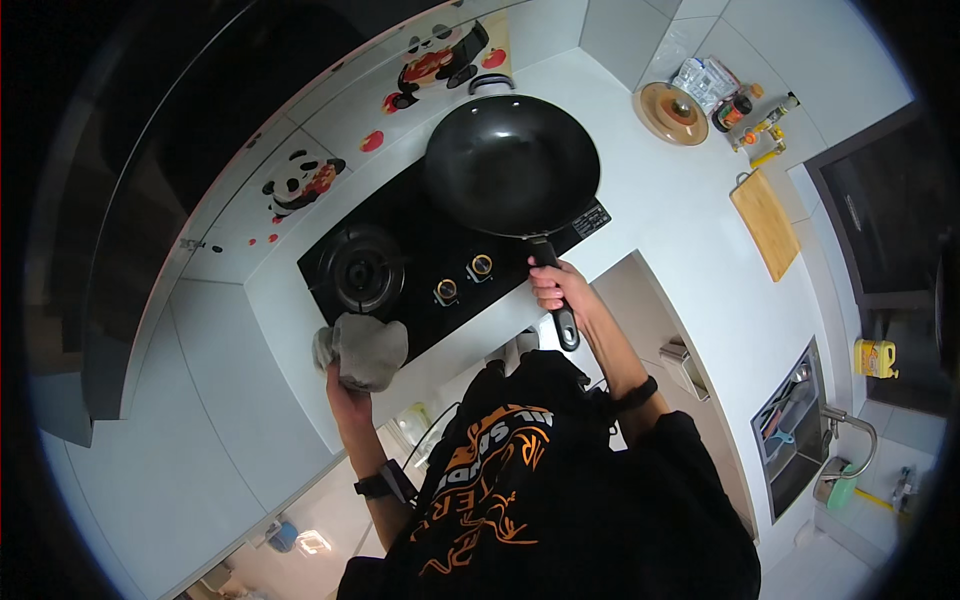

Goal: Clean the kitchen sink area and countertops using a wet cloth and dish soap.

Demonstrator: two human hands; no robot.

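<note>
My right hand [556, 285] grips the long handle of a black wok [514, 169], whose inside looks bare. The wok covers the right part of a black glass gas hob [405, 217], hiding whatever burner is beneath it. A grey cloth [370, 352] is bunched up in my left hand [349, 394], and it hides most of the fingers. The cloth is by the hob's front left corner, close to the uncovered left burner [360, 274]. Between my hands, two control knobs [463, 279] sit near the hob's front edge.
White counter [660, 202] wraps around the right side. On it are a glass lid [671, 112], a dark sauce bottle [731, 112] and a wooden cutting board [766, 225]. Farther right, a sink [791, 442] holds utensils below a metal faucet [855, 424]. A range hood [150, 187] overhangs the left.
</note>
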